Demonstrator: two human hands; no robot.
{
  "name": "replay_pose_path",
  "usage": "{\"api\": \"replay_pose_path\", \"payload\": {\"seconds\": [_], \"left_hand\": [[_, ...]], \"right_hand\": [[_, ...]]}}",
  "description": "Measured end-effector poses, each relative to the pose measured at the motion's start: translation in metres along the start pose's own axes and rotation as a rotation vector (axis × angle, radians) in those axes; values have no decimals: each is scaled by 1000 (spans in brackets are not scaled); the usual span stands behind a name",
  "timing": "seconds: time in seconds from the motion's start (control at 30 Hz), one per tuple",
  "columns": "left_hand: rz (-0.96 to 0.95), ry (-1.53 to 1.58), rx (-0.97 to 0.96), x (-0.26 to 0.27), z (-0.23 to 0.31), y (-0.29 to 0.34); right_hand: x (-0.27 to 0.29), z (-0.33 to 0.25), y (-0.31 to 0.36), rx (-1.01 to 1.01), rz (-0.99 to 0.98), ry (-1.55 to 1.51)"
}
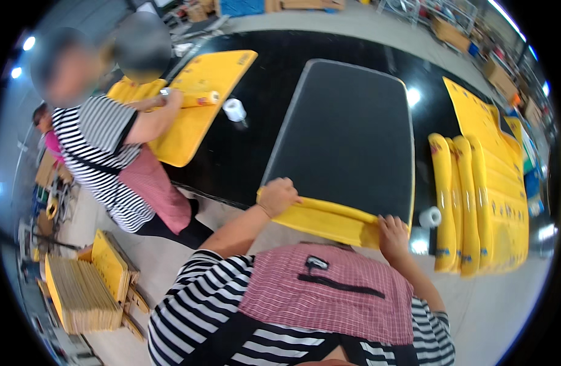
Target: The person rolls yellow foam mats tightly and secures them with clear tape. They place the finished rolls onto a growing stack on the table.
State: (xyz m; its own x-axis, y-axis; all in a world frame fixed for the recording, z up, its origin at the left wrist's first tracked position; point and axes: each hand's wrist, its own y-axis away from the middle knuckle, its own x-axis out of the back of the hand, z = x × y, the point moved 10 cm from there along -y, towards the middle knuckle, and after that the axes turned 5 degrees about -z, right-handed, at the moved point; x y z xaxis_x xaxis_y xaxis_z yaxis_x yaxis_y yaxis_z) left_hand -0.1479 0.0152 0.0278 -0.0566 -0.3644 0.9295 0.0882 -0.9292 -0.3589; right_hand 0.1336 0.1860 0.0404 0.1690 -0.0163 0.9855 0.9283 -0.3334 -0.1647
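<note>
A large mat (347, 134) lies black side up on the black table, its pale edge running round it. Its near end is turned up into a roll that shows the yellow underside (329, 221). At the left end of that roll, my left hand (279, 196) grips it with curled fingers. My right hand (393, 236) has its fingers bent over the roll's right end, close to the table's near edge. Some of the yellow part hangs between my hands, just above my pink checked apron.
Several yellow rolled mats (460, 204) lie to the right, beside a white tape roll (430, 217). On the left, a co-worker (119, 146) handles a yellow mat (201, 85) near another white roll (235, 110). A stack of yellow sheets (85, 293) stands on the floor.
</note>
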Motion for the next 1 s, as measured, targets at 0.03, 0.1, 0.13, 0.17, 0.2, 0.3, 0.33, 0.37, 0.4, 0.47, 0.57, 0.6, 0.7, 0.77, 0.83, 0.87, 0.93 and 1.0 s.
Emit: {"api": "replay_pose_path", "payload": {"seconds": [0.03,0.1,0.13,0.17,0.2,0.3,0.33,0.37,0.4,0.47,0.57,0.6,0.7,0.77,0.83,0.87,0.93,1.0], "left_hand": [[-61,2,32,-15,-6,4],[-79,87,21,-12,-6,14],[-42,95,17,2,-2,16],[3,110,14,19,3,18],[44,131,9,30,3,20],[-24,84,-1,21,2,17],[-117,82,11,8,-3,14],[-211,80,21,-3,-10,11],[-305,81,30,-15,-17,8],[-344,252,145,-19,-36,-10],[-305,256,71,-17,-42,-31],[-277,214,6,-14,-41,-34],[-240,71,-58,-1,-30,-43],[-316,-12,20,-14,-28,-33],[-412,-93,139,-22,-15,-24],[-373,-95,187,-23,-7,-18],[-285,-104,307,-23,2,2],[-279,-39,327,-19,15,4]], "right_hand": [[0,-1,-1,-3,-41,20],[-6,3,0,-4,-36,32],[-8,4,0,-8,-32,38],[-12,6,1,-4,-51,49],[-15,7,1,4,-30,53],[-19,12,-8,-14,-75,50],[-18,16,-10,-11,-74,44],[-15,19,-14,-10,-74,39],[-14,25,-19,-37,-80,12],[-15,35,-30,-97,-79,-52],[-4,43,-44,-103,123,-98],[-6,42,-48,-87,105,-60],[-18,42,-47,-118,32,-3],[-19,30,-42,-101,-62,44],[-27,24,-30,-137,-111,70],[-39,27,-21,-178,-115,62],[-50,21,-17,-208,-116,52],[-47,6,-3,-252,-123,59]]}}
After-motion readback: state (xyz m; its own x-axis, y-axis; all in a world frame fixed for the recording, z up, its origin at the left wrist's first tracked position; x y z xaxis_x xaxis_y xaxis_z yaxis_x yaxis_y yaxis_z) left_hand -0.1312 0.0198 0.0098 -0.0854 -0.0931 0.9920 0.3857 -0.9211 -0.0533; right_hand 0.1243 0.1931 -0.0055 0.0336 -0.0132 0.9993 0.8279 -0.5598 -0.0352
